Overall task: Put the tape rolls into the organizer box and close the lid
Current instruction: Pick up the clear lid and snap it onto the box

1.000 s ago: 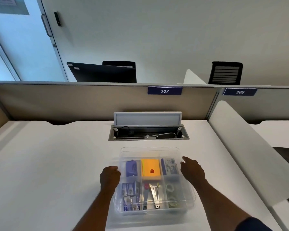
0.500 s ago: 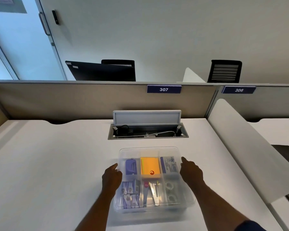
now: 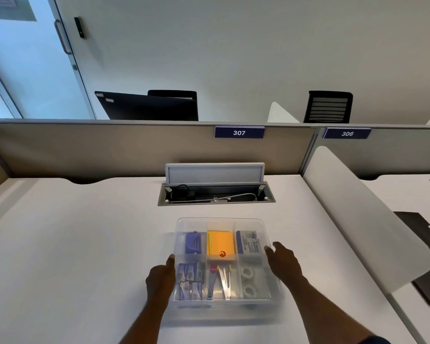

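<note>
A clear organizer box (image 3: 219, 220) sits on the white desk in front of me, its transparent lid lying flat on top. Two clear tape rolls (image 3: 248, 281) lie in its near right compartment. The other compartments hold an orange pad (image 3: 221, 242), a blue item, a printed pack, small blue packets and metal clips. My left hand (image 3: 159, 281) rests against the box's left side with the thumb at the lid edge. My right hand (image 3: 283, 265) is at the right rim with its fingers spread. Neither hand holds anything.
Behind the box, a cable hatch (image 3: 216, 193) stands open in the white desk (image 3: 72, 244). A beige partition (image 3: 109, 150) closes the back. A curved white divider (image 3: 358, 219) runs along the right, with a dark object (image 3: 422, 244) beyond it.
Both hands have slid off the lid top, outward to the box's sides. The left fist has loosened, with the thumb now raised. The view has shifted slightly.
</note>
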A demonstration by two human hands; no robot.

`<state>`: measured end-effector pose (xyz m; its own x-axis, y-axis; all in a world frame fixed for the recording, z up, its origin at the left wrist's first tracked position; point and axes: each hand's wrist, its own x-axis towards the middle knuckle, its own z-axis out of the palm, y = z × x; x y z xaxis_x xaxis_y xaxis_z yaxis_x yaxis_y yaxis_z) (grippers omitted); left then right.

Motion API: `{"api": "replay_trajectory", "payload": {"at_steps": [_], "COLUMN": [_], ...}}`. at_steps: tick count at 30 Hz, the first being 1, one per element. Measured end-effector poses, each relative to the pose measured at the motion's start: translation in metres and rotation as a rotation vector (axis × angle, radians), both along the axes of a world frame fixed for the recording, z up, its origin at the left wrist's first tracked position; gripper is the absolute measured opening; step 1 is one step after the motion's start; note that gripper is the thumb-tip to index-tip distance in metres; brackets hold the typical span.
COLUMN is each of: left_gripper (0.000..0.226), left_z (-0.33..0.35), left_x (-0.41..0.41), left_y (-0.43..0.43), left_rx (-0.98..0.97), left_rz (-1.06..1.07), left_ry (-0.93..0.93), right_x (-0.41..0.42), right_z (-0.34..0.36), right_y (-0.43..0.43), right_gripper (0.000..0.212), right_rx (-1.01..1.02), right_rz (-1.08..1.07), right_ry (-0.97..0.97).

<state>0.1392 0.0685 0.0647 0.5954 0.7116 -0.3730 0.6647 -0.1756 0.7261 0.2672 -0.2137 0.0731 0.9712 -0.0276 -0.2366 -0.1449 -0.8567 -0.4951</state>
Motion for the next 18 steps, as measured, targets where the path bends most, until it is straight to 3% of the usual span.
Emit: {"api": "replay_trajectory", "payload": {"at_steps": [3,6,10,18], "left_gripper": [0.062,0.065,0.068,0.068], "left_z": [-0.002,-0.003,-0.005,-0.011], "left_x": [-0.007,-0.013,-0.019,-0.023], "left_y": [-0.006,-0.013,-0.016,-0.021], "left_rx": [0.018,0.053,0.113,0.221], "left_rz": [0.050,0.031,0.000,-0.003], "left_ry": [0.016,-0.009,-0.028,-0.049], "right_x": [-0.013,-0.026,-0.039,-0.045], "right_z": [-0.006,-0.011,-0.016,-0.025], "right_y": [-0.004,-0.003,-0.002,-0.004], "right_gripper": [0.045,0.038,0.045,0.049], "right_rx": [0.099,0.288,0.419,0.336], "right_rz": [0.057,-0.041,-0.173,-0.187], "right_ry": [0.001,-0.004,-0.008,-0.105]}}
